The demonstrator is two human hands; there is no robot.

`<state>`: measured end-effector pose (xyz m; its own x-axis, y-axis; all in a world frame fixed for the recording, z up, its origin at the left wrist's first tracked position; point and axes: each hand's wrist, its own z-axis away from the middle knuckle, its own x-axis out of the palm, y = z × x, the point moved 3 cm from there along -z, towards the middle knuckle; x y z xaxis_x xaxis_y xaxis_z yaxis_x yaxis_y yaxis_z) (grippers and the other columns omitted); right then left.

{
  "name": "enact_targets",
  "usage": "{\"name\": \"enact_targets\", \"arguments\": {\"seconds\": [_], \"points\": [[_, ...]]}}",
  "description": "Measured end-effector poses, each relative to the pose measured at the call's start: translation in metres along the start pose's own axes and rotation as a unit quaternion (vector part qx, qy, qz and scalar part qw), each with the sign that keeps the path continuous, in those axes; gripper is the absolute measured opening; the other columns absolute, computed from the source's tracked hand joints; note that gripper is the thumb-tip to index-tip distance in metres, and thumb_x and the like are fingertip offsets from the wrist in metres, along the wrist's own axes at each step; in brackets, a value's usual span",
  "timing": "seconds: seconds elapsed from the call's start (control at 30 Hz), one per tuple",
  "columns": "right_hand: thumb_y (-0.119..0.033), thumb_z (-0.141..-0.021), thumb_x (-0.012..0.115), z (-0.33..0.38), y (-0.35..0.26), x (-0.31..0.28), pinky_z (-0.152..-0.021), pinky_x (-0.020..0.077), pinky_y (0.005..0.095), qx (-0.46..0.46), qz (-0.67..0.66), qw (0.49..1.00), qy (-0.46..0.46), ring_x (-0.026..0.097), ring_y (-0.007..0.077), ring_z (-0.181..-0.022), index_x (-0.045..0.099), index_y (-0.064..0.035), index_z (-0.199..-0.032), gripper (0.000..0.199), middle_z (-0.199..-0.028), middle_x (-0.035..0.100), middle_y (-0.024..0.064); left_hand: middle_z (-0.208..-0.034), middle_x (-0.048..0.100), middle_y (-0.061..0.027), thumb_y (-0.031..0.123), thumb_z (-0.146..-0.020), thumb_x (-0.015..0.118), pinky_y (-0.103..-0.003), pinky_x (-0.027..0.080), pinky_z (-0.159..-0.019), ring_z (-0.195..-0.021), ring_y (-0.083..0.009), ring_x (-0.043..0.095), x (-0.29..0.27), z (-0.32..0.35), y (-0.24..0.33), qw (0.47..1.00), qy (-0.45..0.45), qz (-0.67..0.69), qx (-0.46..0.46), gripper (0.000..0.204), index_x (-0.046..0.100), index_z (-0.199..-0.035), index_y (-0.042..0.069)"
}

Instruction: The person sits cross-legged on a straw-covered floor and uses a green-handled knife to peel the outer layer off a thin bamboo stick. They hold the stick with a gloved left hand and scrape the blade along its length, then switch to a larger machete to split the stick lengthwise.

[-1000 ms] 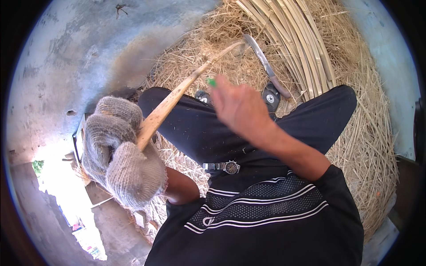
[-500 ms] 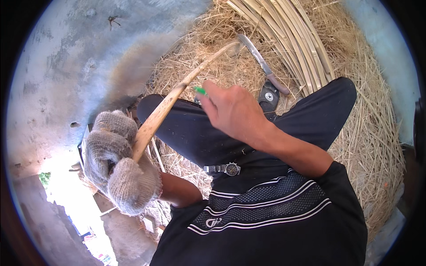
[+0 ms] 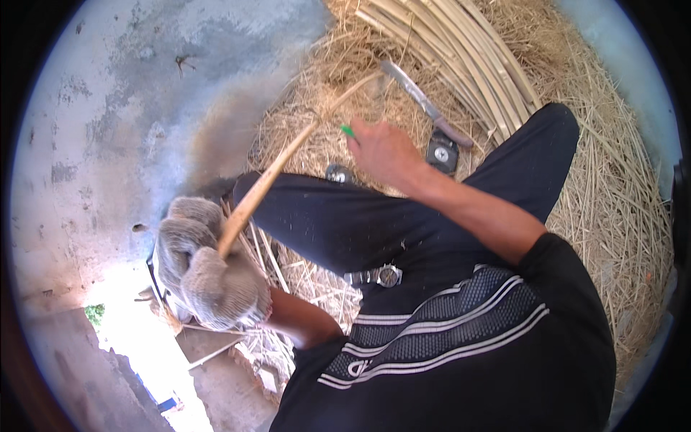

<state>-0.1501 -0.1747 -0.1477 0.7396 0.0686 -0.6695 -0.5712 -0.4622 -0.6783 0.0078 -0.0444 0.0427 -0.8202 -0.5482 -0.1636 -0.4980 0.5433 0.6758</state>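
Over a bed of dry straw (image 3: 619, 187), seated with dark trousers (image 3: 345, 223) stretched across; left hand (image 3: 212, 277) in a grey knit glove, grip pressed tight around the lower end of one bamboo strip (image 3: 284, 162), slanting up and right from the fist, across the knee, far tip out over the straw; right hand (image 3: 385, 151) bare, just right of the strip's upper half, grip curled around a small green-handled tool (image 3: 348, 130), only its green end showing, touch with the strip not clear; one long knife (image 3: 425, 103) lying beyond the hand; one bundle of bamboo strips (image 3: 468, 65) behind it, too many to count; one small dark box (image 3: 442, 153) beside the knife handle; one wristwatch (image 3: 389, 275) on the lap.
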Motion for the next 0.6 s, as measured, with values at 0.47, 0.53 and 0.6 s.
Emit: {"name": "enact_targets", "arguments": {"seconds": [0.47,0.53,0.6], "points": [[-0.019,-0.099,0.056,0.024,-0.063,-0.036,-0.045,0.0489,0.045,-0.06,-0.173,0.982,-0.037,0.063,0.0361,-0.05,0.053,-0.0015,-0.094,0.018,-0.054,0.057,0.0179,-0.065,0.042,-0.0117,0.024,-0.063,0.053,-0.024,0.03,-0.038,-0.047,-0.0153,0.036,0.023,0.005,0.015,0.978,0.152,-0.135,0.042,0.023,0.045,-0.066,0.002],[-0.018,-0.098,0.056,0.025,-0.073,-0.045,-0.044,0.0472,0.0441,-0.109,-0.212,0.971,0.004,0.06,0.035,-0.047,0.053,-0.0017,-0.093,0.017,-0.052,0.055,0.0149,-0.064,0.041,-0.0114,0.023,-0.064,0.052,-0.024,0.03,-0.037,-0.046,-0.0149,0.035,0.035,0.009,0.018,0.967,0.198,-0.151,0.047,0.023,0.044,-0.064,0.002],[-0.018,-0.099,0.056,0.026,-0.062,-0.037,-0.043,0.0462,0.0438,-0.106,-0.212,0.97,0.062,0.059,0.0343,-0.046,0.053,-0.0016,-0.093,0.018,-0.052,0.055,0.0136,-0.062,0.039,-0.0111,0.024,-0.066,0.051,-0.025,0.028,-0.036,-0.044,-0.0143,0.033,0.047,0.008,0.02,0.97,0.221,-0.103,0.01,0.023,0.043,-0.062,0.003]]}}
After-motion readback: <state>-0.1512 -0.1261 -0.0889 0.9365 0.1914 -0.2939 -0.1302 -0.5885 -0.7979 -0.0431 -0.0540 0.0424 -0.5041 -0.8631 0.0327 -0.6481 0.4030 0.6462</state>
